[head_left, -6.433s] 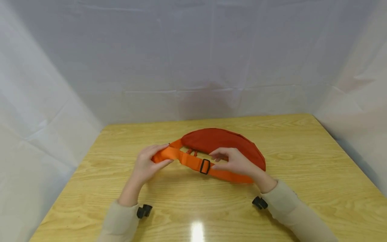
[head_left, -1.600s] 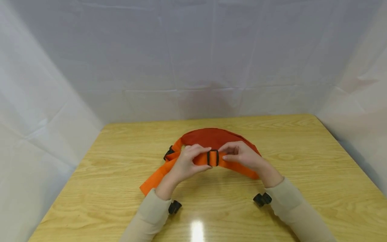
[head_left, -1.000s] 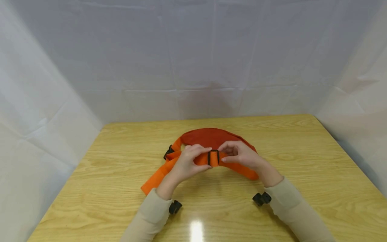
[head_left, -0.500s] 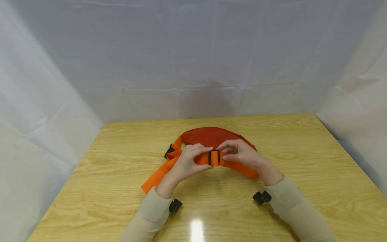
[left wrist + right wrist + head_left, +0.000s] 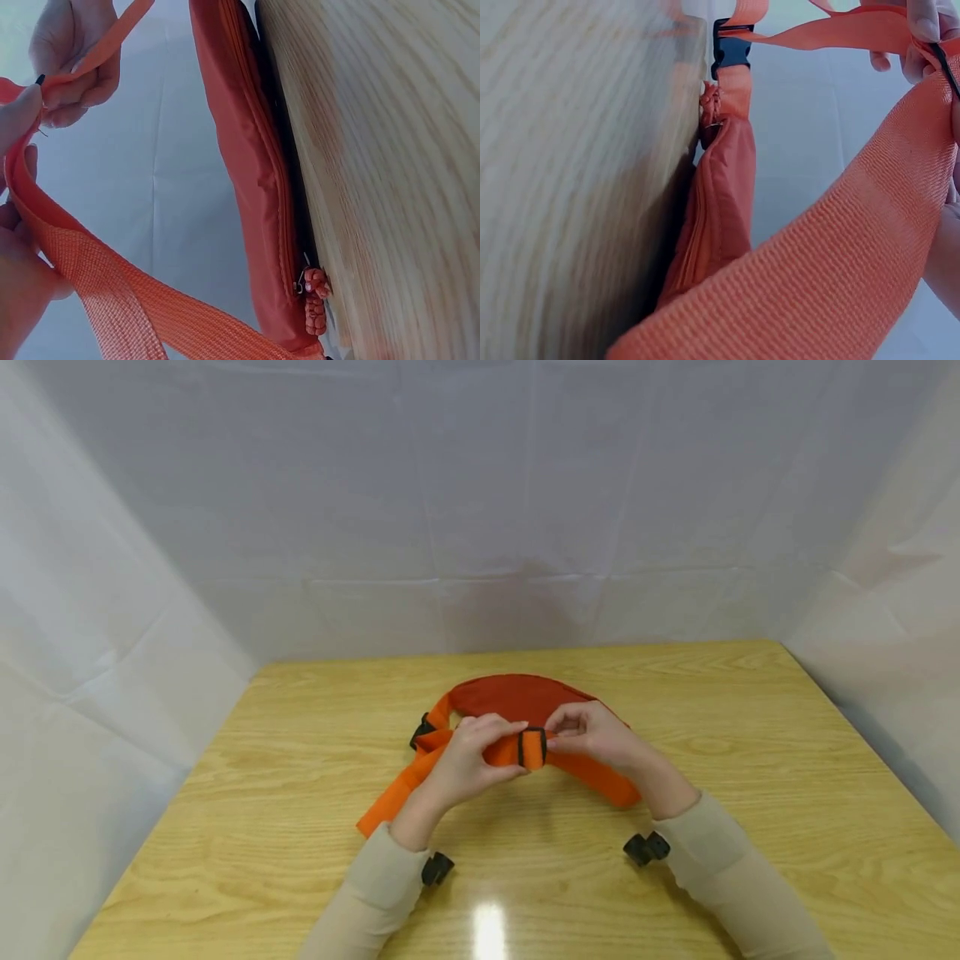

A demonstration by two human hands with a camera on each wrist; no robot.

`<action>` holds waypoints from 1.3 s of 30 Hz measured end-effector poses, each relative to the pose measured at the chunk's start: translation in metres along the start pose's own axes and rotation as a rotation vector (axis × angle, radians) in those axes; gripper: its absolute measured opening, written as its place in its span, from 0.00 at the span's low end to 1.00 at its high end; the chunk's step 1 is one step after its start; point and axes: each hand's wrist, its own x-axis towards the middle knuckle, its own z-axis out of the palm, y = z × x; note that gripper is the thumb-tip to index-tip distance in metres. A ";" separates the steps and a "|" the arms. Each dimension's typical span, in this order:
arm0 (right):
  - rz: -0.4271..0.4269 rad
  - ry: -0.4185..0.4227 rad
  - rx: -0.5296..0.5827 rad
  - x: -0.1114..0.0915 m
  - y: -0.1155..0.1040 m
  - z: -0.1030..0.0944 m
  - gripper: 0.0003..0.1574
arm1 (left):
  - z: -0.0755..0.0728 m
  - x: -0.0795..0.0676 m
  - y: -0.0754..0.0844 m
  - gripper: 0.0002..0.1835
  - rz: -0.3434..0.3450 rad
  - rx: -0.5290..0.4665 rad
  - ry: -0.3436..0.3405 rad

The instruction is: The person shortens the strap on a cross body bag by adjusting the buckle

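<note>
A red waist bag [image 5: 517,695] lies on the table with its orange strap [image 5: 390,803] in front of it. My left hand [image 5: 467,762] holds the strap at a black slide buckle [image 5: 521,750], thumb below and fingers above in the head view. From the other side, my right hand [image 5: 596,737] pinches the strap right at the buckle's edge. Both wrist views show this stretch raised above the table, looping down to the bag. A loose strap end hangs toward the lower left. The left wrist view shows the bag's zipper with a braided pull [image 5: 316,301].
A black side-release buckle [image 5: 422,732], fastened in the right wrist view, joins strap and bag at the left. The wooden table [image 5: 225,843] meets pale sheeting [image 5: 480,510] at the back and sides. Black wrist cameras [image 5: 437,868] sit at both beige cuffs.
Since the earliest frame my left hand has moved right along the strap to the slide buckle, which is now higher. Just now the right fingers have shifted slightly and pinch closer against the buckle.
</note>
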 end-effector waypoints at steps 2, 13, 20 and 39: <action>-0.007 -0.010 -0.007 0.000 0.002 -0.001 0.10 | 0.000 0.000 0.000 0.26 -0.007 0.006 0.001; -0.010 -0.051 -0.088 -0.003 0.008 -0.006 0.19 | 0.001 -0.003 -0.005 0.26 -0.020 -0.004 0.010; 0.017 -0.013 -0.066 -0.003 0.009 -0.006 0.14 | 0.003 -0.002 -0.004 0.26 0.003 -0.030 0.001; 0.008 -0.117 0.074 -0.003 0.013 -0.005 0.15 | 0.002 -0.003 -0.006 0.26 0.008 0.004 0.008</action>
